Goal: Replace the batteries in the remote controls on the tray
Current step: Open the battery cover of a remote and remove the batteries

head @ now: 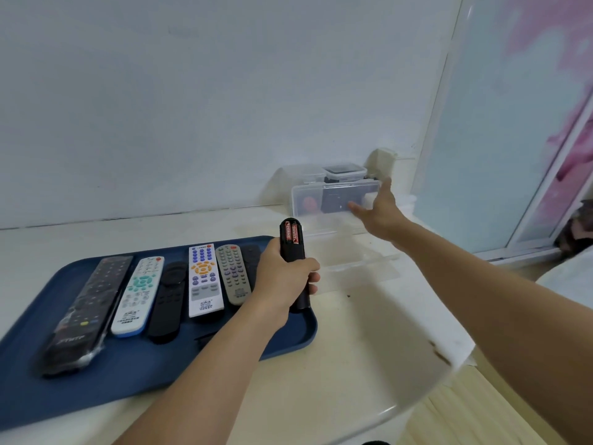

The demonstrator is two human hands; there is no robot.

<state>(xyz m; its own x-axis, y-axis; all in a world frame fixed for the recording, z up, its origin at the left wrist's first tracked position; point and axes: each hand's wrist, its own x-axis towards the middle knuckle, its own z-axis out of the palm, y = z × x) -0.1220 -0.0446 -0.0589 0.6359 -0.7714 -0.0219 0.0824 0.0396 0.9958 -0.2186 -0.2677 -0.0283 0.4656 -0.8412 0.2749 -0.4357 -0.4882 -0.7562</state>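
A blue tray [134,374] lies on the white table and carries several remote controls side by side. My left hand [282,277] grips a black remote [291,248] upright over the tray's right end. Its back is open and two red batteries [291,233] show in the top compartment. My right hand [378,210] is stretched out to the far right with fingers spread, at the front of a clear plastic box [324,200] by the wall. It holds nothing. A black battery cover [205,338] lies on the tray near my left forearm.
A smaller clear container with a lid [345,171] sits behind the plastic box. A clear lid or stand [356,258] lies on the table in front of the box. The table's rounded edge [417,403] drops off at the right, beside a frosted sliding door [500,123].
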